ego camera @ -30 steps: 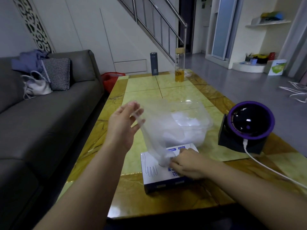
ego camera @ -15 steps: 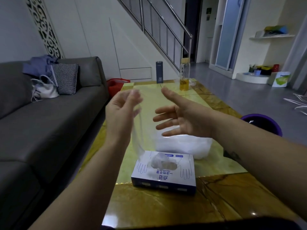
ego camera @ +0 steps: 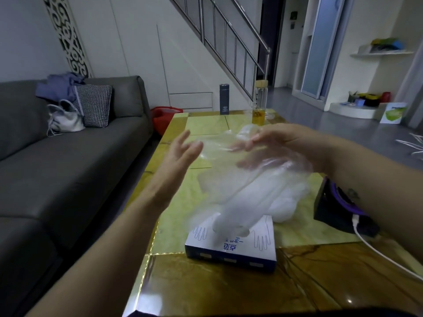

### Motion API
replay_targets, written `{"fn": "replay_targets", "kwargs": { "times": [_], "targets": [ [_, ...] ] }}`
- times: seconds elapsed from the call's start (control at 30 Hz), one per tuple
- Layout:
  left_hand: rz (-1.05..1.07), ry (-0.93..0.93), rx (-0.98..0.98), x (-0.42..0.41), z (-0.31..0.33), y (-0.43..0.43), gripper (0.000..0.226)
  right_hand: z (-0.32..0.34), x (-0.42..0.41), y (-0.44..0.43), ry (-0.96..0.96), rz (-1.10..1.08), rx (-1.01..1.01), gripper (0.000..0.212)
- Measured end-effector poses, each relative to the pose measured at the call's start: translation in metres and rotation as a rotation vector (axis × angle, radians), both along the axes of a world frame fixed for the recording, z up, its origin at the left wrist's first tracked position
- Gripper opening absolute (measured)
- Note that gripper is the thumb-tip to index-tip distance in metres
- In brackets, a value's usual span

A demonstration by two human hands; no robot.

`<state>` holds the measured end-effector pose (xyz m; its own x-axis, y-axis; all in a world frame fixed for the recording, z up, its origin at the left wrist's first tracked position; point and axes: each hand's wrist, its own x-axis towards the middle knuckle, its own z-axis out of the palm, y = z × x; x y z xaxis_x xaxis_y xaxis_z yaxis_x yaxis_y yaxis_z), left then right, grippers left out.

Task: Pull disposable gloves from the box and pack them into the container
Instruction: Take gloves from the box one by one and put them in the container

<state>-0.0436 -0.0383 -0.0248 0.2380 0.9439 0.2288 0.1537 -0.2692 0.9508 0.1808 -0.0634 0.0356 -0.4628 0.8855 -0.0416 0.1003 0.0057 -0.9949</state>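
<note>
Above the blue-and-white cardboard glove box, a thin clear plastic glove hangs between left hand and right hand, fingers spread straight. I advise bunching it before lowering it into the clear plastic container.

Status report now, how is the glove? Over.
Left hand and right hand open, raised. Clear glove spread between them, above box. Container behind, nothing blocking.

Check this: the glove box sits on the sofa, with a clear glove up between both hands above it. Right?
No. In the head view the glove box sits on the yellow table, not the sofa. The clear glove is up between the left hand and right hand above it.
</note>
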Motion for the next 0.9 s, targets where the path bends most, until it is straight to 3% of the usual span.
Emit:
{"fn": "replay_targets", "kwargs": {
  "times": [0.07,0.13,0.17,0.27,0.4,0.53,0.6,0.67,0.73,0.77,0.83,0.9],
  "targets": [
    [-0.287,-0.022,-0.199,0.005,0.000,0.006,0.082,-0.001,0.004,0.004,-0.008,0.007,-0.024,0.017],
    [-0.451,-0.089,-0.316,0.011,0.001,0.008,0.047,-0.005,0.010,0.011,-0.040,-0.024,-0.012,0.018],
    [-0.443,-0.121,-0.352,0.014,0.001,0.009,0.038,-0.008,0.015,0.015,-0.078,-0.055,0.006,0.021],
    [-0.273,-0.091,-0.329,0.020,-0.001,0.028,0.037,-0.022,0.032,0.029,-0.173,-0.230,0.031,0.024],
    [-0.143,0.056,-0.291,0.032,0.004,0.061,0.036,-0.049,0.044,0.047,-0.118,-0.504,0.058,0.056],
    [-0.108,0.264,-0.275,0.048,0.005,0.096,0.046,-0.062,0.045,0.056,-0.311,-0.491,0.359,0.042],
    [-0.014,0.398,-0.184,0.058,-0.002,0.114,0.055,-0.067,0.047,0.062,-0.415,-0.437,0.396,0.032],
    [0.237,0.512,-0.002,0.068,-0.010,0.132,0.065,-0.078,0.053,0.074,-0.540,-0.453,0.350,0.031],
    [0.487,0.622,0.295,0.075,-0.015,0.136,0.062,-0.092,0.060,0.085,-0.716,-0.502,0.288,0.046],
    [0.509,0.648,0.479,0.080,-0.016,0.132,0.057,-0.098,0.064,0.088,-0.806,-0.507,0.265,0.053],
    [0.257,0.726,0.707,0.090,-0.019,0.122,0.048,-0.106,0.067,0.095,-0.940,-0.463,0.224,0.061],
    [-0.140,0.971,0.577,0.100,-0.028,0.114,0.044,-0.112,0.066,0.099,-1.055,-0.392,0.180,0.065]
  ]
}}
